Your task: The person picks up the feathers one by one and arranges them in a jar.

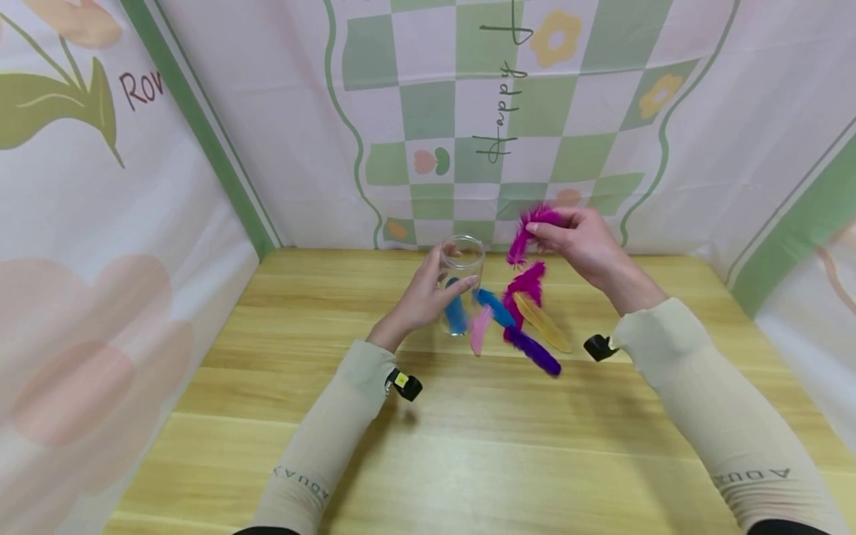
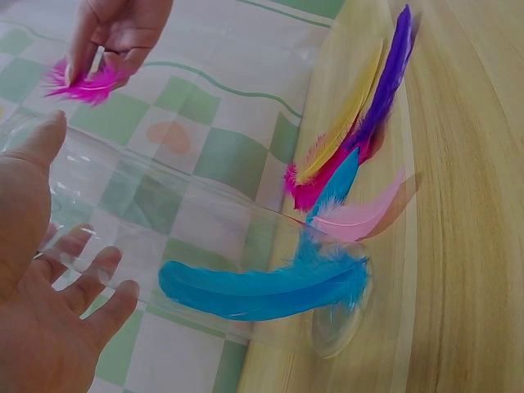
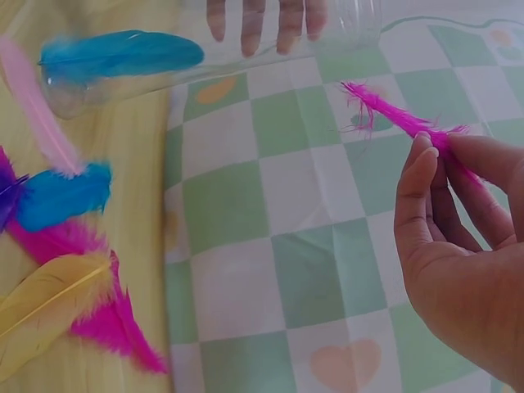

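My left hand [image 1: 428,290] holds a clear plastic jar [image 1: 463,256] upright near the table's back edge, thumb on one side and fingers round the other. Inside the jar stands a blue feather [image 2: 262,293]. Raised to the right of the jar's mouth, my right hand [image 1: 585,241] pinches a magenta feather [image 3: 397,117] between thumb and fingertips. On the table beside the jar lie a pink feather [image 1: 480,331], another blue feather [image 1: 496,307], a purple feather [image 1: 535,352], a yellow feather [image 1: 543,324] and more magenta [image 1: 528,282], partly overlapping one another.
The wooden table [image 1: 468,453] ends at a checkered cloth backdrop [image 1: 481,111] just behind the jar. Printed cloth also hangs at the left and right sides. A small black camera [image 1: 408,386] sits on the left wrist, another camera [image 1: 599,347] on the right.
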Tool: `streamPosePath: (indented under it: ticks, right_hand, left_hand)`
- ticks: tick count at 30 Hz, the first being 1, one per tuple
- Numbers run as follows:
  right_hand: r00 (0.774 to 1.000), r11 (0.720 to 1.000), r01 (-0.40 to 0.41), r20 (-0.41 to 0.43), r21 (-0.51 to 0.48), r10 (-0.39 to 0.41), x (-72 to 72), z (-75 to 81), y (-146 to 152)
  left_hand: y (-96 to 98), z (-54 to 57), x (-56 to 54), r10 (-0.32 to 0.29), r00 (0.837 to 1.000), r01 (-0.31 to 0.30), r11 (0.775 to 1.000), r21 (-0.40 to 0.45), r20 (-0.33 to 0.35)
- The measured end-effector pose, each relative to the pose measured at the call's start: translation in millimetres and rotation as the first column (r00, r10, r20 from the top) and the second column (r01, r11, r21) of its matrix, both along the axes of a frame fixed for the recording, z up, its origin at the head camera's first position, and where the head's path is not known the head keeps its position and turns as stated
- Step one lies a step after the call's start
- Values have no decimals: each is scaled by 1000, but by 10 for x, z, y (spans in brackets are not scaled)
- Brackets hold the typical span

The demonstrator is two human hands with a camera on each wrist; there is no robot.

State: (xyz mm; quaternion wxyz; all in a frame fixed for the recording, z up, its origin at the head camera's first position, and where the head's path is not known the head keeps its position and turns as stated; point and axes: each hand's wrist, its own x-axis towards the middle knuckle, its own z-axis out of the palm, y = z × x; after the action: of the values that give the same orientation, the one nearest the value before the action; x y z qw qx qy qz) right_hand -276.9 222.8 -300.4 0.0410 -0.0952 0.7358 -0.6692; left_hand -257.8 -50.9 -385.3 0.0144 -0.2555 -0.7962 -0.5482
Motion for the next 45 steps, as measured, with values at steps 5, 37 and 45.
streamPosePath:
  ticks: [5, 37, 45]
  right_hand:
    - [1000, 999, -3, -14, -36, 3, 8, 35, -32]
    - [997, 996, -21, -80, -91, 14, 13, 215, -224]
    - [995, 994, -31, -97, -109, 21, 9, 235, -263]
  left_hand:
    - [-3, 0, 1, -1, 1000, 1, 1000, 0, 3]
    - [2, 1, -6, 15, 1000, -15, 1000, -19, 5]
    - [6, 6, -7, 17, 1000, -16, 1000, -17, 8]
